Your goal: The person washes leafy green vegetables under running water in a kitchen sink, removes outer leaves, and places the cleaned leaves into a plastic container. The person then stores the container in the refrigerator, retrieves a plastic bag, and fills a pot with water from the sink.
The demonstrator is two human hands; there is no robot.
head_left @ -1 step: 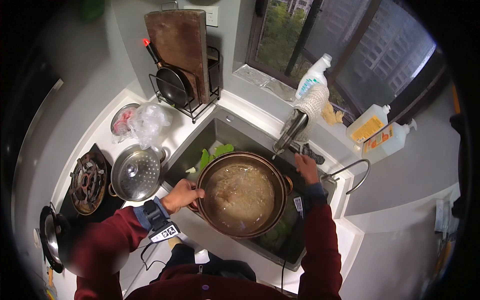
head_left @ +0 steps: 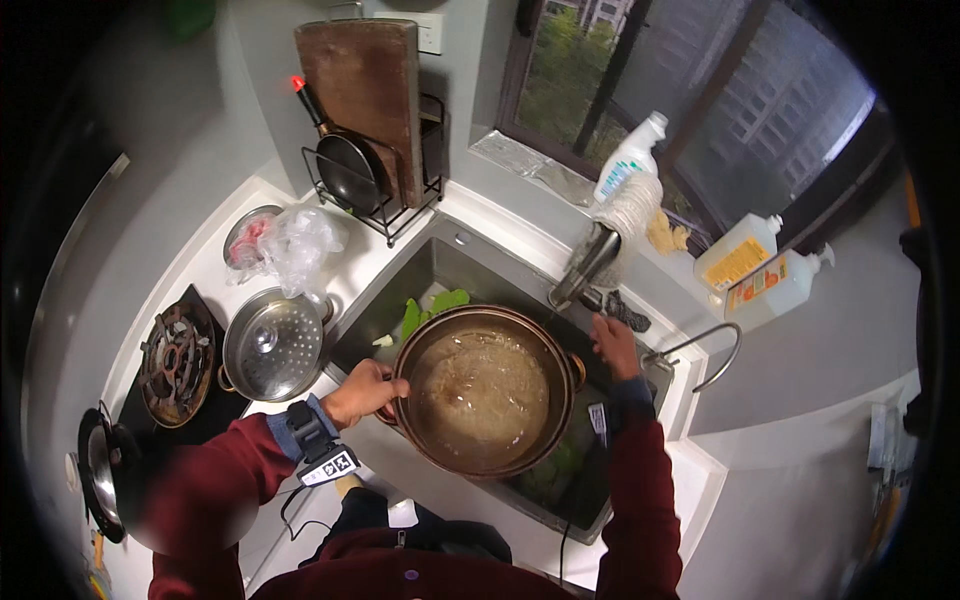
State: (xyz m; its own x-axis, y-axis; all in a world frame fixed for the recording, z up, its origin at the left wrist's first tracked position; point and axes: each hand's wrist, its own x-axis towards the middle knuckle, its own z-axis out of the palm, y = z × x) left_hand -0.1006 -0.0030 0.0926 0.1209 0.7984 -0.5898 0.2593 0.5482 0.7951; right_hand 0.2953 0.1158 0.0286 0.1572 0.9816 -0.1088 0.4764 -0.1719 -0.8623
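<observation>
A wide brown pot (head_left: 405, 440) holding cloudy, rippled water rests over the sink (head_left: 400, 285). My left hand (head_left: 366, 393) is closed around the pot's left side handle, thumb over the rim. Its right handle (head_left: 577, 372) is free. Just below the faucet (head_left: 583, 270) and its lever is my right hand (head_left: 614, 345), fingers loosely curled and apart, with nothing visible in them. A knitted cloth (head_left: 632, 210) hangs over the faucet. Green leaves (head_left: 448, 299) lie in the sink behind the pot, and more show dimly in the water at its right.
Left of the sink stand a steamer pot with a lid (head_left: 272, 345), a plastic bag (head_left: 303, 250) beside a bowl, and a gas burner (head_left: 178, 358). A rack (head_left: 390, 222) holds a cutting board (head_left: 360, 90) and a small pan. Bottles (head_left: 740, 252) line the windowsill side.
My right hand has shifted slightly down and right, away from the faucet lever, and its fingers have loosened. My left hand and the pot stay in place.
</observation>
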